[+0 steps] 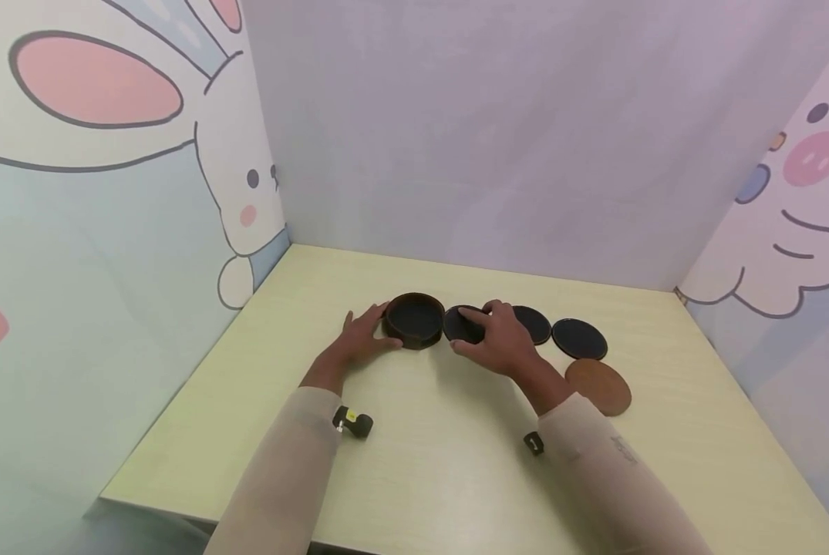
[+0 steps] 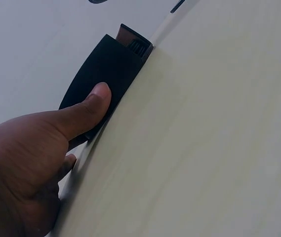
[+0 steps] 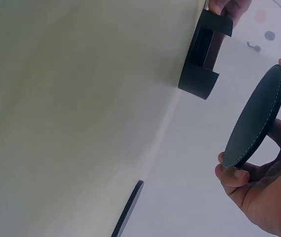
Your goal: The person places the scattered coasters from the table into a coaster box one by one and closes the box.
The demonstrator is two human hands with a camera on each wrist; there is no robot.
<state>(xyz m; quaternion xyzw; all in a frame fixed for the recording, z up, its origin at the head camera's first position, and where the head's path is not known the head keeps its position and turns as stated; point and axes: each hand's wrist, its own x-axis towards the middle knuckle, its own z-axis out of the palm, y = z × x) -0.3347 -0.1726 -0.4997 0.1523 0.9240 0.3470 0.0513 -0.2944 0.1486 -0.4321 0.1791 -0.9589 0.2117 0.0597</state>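
Note:
A round, low-walled coaster holder (image 1: pixel 414 341), dark with a notch cut in its side, rests on the table. My left hand (image 1: pixel 362 339) grips it from the left, the thumb (image 2: pixel 100 96) lying along the outer wall in the left wrist view. Just right of the holder, my right hand (image 1: pixel 500 339) holds a round black coaster (image 3: pixel 256 118) with light stitching round its edge. Fingers and thumb pinch opposite sides of its rim, and in the right wrist view it is raised off the table. The holder's far side is partly hidden.
Two more black coasters, one partly behind my right hand (image 1: pixel 534 324) and one farther right (image 1: pixel 579 339), lie on the pale table (image 1: pixel 428 462). A brown disc (image 1: pixel 598 387) lies nearer, beside my right forearm. Cartoon-printed walls (image 1: pixel 109 270) stand at both sides, with a plain backdrop (image 1: pixel 476 154) behind.

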